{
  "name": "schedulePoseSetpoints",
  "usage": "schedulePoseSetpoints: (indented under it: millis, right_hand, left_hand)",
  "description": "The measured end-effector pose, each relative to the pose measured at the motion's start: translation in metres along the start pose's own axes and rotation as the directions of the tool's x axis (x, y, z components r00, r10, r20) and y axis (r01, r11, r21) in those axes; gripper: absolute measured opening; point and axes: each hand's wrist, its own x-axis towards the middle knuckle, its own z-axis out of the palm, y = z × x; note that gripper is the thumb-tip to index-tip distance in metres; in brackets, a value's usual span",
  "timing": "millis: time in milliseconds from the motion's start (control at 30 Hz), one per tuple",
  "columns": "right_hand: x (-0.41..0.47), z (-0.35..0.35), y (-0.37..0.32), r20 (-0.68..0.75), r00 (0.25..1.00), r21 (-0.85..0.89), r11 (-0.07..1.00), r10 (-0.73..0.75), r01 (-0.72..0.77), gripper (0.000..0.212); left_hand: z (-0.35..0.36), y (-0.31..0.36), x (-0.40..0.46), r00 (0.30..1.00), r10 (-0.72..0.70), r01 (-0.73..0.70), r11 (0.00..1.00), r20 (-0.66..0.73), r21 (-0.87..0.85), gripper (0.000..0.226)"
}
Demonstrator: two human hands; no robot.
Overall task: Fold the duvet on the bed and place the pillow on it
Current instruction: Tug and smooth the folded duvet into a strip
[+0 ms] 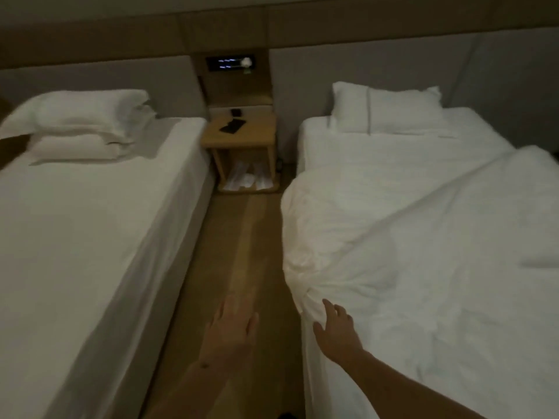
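Observation:
A white rumpled duvet [417, 237] lies spread over the right bed, bunched along its left edge. A white pillow [387, 108] lies at that bed's head against the headboard. My right hand [334, 326] reaches with spread fingers to the duvet's bunched near-left edge and touches the fabric. My left hand [233, 323], blurred, hovers with straight fingers above the wooden floor between the beds and holds nothing.
The left bed [75, 237] carries a folded white duvet [72, 146] with a pillow [81, 108] on top at its head. A wooden nightstand [242, 137] with dark items stands between the beds. A narrow wooden floor aisle [239, 252] runs between them.

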Motion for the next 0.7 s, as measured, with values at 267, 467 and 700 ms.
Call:
schedulePoseSetpoints:
  millis: [267, 467, 700]
  right_hand:
    - [0.025, -0.025, 0.022, -0.307, 0.87, 0.304, 0.906, 0.386, -0.295, 0.058]
    - [-0.01, -0.014, 0.016, -0.352, 0.566, 0.532, 0.657, 0.746, -0.534, 0.058]
    - [-0.041, 0.015, 0.01, -0.288, 0.304, 0.706, 0.415, 0.908, -0.574, 0.06]
  left_hand:
    - [0.009, 0.07, 0.148, 0.868, 0.45, -0.479, 0.871, 0.211, 0.112, 0.073]
    - [0.017, 0.126, 0.201, 0.59, 0.696, -0.786, 0.611, 0.408, 0.094, 0.059]
    - [0.044, 0.18, 0.206, 0.283, 0.767, -0.935, 0.353, 0.576, -0.01, 0.058]
